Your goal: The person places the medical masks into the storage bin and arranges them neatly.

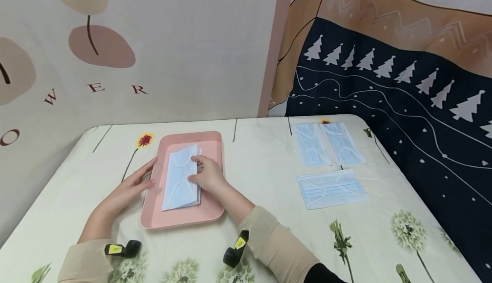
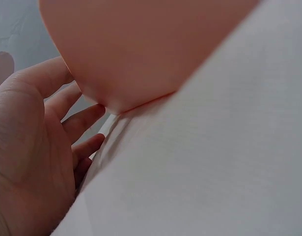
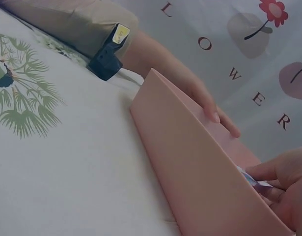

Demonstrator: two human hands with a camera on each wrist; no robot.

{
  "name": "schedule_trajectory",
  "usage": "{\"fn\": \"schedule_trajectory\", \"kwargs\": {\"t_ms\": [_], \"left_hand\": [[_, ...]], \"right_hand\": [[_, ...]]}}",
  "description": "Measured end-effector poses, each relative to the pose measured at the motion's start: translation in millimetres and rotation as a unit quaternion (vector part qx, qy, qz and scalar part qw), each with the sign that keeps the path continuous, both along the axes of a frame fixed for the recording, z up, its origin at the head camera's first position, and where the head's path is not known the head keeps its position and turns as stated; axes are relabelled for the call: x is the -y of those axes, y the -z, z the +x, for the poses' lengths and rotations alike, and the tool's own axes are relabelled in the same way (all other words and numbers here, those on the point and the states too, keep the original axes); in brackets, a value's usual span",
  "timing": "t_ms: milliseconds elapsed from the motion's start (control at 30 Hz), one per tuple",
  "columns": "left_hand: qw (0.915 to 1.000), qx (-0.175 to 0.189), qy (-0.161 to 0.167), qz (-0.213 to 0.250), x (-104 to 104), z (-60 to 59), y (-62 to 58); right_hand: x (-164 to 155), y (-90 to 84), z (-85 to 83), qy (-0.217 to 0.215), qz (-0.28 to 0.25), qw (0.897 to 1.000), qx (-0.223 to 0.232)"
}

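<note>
Light-blue pleated face masks [image 1: 180, 178] lie stacked upright-lengthwise inside a pink tray [image 1: 210, 142], white ear loops on top. My right hand [image 1: 210, 175] reaches over the tray's right side and pinches the right edge of the masks between thumb and fingers. In the right wrist view the tray wall [image 3: 190, 147] hides most of the masks, leaving a bit of blue edge [image 3: 249, 179] by the fingers. At the tray's left side, my left hand [image 1: 128, 191] touches the rim with extended fingers. The left wrist view shows those fingertips [image 2: 97, 111] against the tray's outer wall [image 2: 126, 54].
Three more face masks lie at the table's right: two side by side at the back [image 1: 312, 145] [image 1: 343, 144], and one crosswise [image 1: 331, 189] in front of them. A flower-print cloth [image 1: 261, 154] covers the table. Printed hangings [image 1: 192, 60] stand behind it.
</note>
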State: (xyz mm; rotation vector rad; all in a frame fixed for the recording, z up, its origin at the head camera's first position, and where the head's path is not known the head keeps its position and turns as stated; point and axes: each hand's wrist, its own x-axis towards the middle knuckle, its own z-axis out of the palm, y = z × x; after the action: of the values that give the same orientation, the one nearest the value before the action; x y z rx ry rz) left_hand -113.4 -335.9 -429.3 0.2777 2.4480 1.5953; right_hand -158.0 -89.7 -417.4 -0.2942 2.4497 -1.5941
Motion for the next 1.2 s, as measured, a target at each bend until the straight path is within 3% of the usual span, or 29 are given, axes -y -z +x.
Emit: {"fn": "schedule_trajectory", "kwargs": {"t_ms": [200,733,1200], "left_hand": [[1.0000,0.000,0.000,-0.002,0.4,-0.9,0.0],[1.0000,0.003,-0.002,-0.008,-0.9,0.3,-1.4],[1.0000,0.003,-0.001,-0.008,0.3,-0.3,1.7]], "right_hand": [[0.1,1.3,-1.0,-0.005,0.056,0.998,-0.012],[3.2,2.5,1.0,-0.002,0.141,0.989,-0.041],[5.6,0.8,4.2,0.011,0.180,0.983,-0.047]]}}
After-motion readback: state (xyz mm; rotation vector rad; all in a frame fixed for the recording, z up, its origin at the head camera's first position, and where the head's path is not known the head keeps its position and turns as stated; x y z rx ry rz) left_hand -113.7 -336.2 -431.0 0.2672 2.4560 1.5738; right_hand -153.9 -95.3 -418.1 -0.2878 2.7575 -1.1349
